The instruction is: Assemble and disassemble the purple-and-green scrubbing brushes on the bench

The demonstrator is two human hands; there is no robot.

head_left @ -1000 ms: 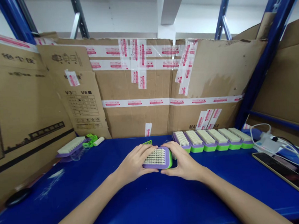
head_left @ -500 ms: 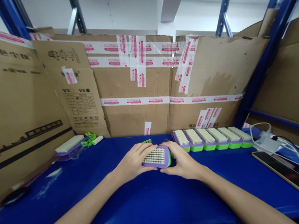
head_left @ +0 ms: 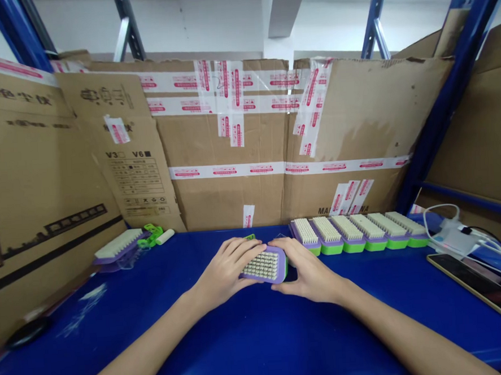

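Two-handed grip: left hand [head_left: 222, 271] and right hand [head_left: 311, 270] hold opposite ends of a purple-and-green bristle brush [head_left: 265, 266], presumably to steady it, bristled side facing the wearer.

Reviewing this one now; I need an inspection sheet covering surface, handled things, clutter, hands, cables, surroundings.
Surface: blue tabletop, pale scuffs at left.
Handled things: purple-and-green brush, bristled side towards the camera; row of six similar brushes at back right.
Clutter: phone at right; green part and white cylinder at back left.
Hands: left hand and right hand grip the brush's opposite ends.
Cables: white cables and black cable at right.
Surroundings: taped cardboard panels, blue metal uprights.
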